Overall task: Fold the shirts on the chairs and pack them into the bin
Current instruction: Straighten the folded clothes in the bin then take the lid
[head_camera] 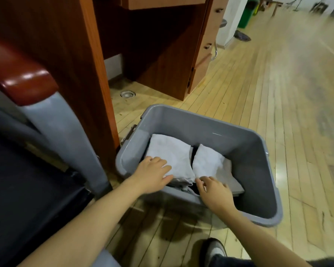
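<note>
A grey plastic bin (pixel 210 124) stands on the wooden floor in front of me. Inside it lie two folded pale grey shirts side by side: the left shirt (pixel 168 151) and the right shirt (pixel 208 160), with something dark between and beneath them. My left hand (pixel 152 174) rests flat on the near corner of the left shirt, fingers fairly straight. My right hand (pixel 214 191) hovers over the near edge of the right shirt with fingers loosely curled; whether it pinches the cloth is hidden.
A chair (pixel 27 151) with a red-brown armrest, grey frame and dark seat stands at the left. A wooden desk (pixel 96 54) rises behind the bin. My shoe (pixel 214 251) is at the bottom. Open wooden floor (pixel 278 93) stretches to the right.
</note>
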{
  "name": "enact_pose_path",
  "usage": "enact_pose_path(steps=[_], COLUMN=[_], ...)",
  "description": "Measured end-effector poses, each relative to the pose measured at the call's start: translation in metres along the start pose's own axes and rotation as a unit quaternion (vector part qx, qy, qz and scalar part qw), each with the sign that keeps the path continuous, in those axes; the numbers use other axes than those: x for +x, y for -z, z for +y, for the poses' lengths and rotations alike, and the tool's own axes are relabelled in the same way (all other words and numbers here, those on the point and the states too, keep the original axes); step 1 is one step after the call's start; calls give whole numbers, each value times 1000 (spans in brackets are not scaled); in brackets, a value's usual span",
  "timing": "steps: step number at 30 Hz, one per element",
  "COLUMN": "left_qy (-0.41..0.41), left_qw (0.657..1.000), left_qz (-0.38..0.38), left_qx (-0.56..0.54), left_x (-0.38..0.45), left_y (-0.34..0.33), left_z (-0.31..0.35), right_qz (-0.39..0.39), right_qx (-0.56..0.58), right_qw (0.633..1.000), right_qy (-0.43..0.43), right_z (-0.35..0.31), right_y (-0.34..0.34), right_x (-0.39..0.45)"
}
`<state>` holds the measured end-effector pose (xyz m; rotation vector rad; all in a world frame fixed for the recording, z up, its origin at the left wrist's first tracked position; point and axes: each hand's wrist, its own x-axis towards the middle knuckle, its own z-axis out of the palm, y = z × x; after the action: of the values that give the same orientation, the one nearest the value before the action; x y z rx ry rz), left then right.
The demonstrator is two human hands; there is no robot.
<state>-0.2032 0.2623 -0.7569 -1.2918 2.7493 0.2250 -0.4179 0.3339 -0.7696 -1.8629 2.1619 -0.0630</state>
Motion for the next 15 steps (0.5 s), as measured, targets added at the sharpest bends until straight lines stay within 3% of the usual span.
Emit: enact_pose_path(steps=[4, 10, 15], left_qy=[-36, -95, -57], left_qw=[998, 993, 994], left_qz=[-38, -54, -64], left_qx=[-36, -35, -68], left_x=[-8, -1, 31], left_y=[-9, -13, -19], left_z=[5, 18, 57], right_qz=[61, 80, 129], right_qx=[25, -45, -97], right_qw=[998, 996, 987], right_qy=[-10, 16, -7], right_z=[-5, 18, 63], right_y=[-10, -1, 16], right_x=[-9, 10, 41])
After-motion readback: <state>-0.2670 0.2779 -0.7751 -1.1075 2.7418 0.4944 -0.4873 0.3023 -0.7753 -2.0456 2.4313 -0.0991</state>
